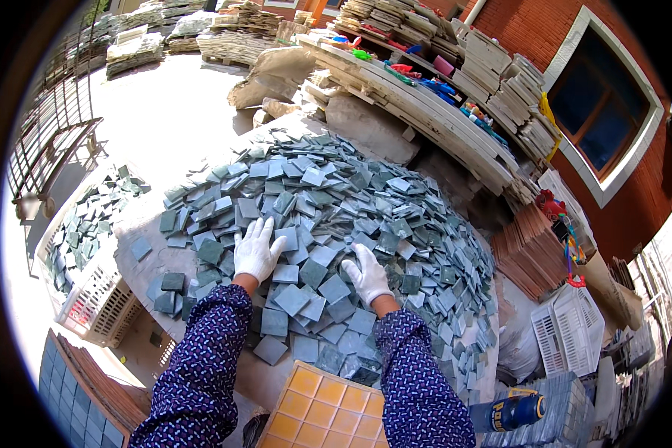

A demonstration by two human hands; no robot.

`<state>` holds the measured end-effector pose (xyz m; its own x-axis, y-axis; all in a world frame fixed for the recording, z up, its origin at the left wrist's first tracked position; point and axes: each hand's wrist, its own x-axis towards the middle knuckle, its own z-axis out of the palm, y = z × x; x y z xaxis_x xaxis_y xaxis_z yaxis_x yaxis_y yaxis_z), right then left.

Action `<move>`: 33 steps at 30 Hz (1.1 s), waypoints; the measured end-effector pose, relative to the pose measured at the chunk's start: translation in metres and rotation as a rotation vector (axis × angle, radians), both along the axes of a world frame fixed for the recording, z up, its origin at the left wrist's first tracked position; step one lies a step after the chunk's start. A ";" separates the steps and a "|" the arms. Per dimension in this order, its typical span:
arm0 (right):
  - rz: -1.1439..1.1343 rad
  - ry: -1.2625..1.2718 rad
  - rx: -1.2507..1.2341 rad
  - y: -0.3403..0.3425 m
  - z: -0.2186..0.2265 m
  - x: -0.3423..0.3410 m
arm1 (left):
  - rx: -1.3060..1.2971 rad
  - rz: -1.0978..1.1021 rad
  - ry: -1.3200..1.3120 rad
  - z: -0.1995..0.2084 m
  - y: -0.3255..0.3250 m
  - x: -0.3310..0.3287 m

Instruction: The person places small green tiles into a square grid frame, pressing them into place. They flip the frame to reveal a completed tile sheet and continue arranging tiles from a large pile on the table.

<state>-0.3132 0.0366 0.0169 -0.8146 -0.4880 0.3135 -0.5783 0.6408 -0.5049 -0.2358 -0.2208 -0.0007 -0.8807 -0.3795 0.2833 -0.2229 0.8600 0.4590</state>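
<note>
A large heap of small square grey-green stone tiles (313,175) spreads over a pale table top (145,250). My left hand (255,250), in a white glove, rests flat on the heap with its fingers spread. To its right my right hand (367,276), also in a white glove, lies on the tiles with thumb and fingers apart. Neither hand visibly holds a tile. Between my forearms, at the near edge, stands a yellow tray (321,407) divided into square cells. No loose tile shows in the cells I can see; my right sleeve covers part of its edge.
A white plastic crate (101,302) of tiles stands at the left, above a stack of tile-covered sheets (71,392). At the right are reddish-brown stacked sheets (529,250), a white basket (569,332) and a blue bottle (511,412). Stone slabs (418,112) are piled behind the heap.
</note>
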 end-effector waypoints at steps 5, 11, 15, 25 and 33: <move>-0.315 -0.262 0.229 -0.095 0.018 -0.012 | 0.008 0.003 0.041 -0.007 -0.008 -0.001; -0.165 -0.295 0.114 -0.089 0.006 0.001 | 0.250 -0.061 0.147 -0.009 0.007 0.009; -0.100 -0.102 -0.024 -0.089 -0.006 0.004 | 0.358 -0.074 0.273 -0.012 0.021 0.020; 0.286 -0.182 -0.029 -0.023 0.002 0.013 | 0.897 0.055 0.681 -0.012 0.094 0.026; 0.222 -0.364 -0.340 0.053 -0.013 0.054 | 1.324 -0.263 0.458 0.008 0.196 0.076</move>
<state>-0.2594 0.0897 0.0038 -0.7890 -0.5807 0.2004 -0.4303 0.2895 -0.8550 -0.1595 -0.0251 0.0075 -0.8950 -0.4273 0.1283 0.2579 -0.2606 0.9304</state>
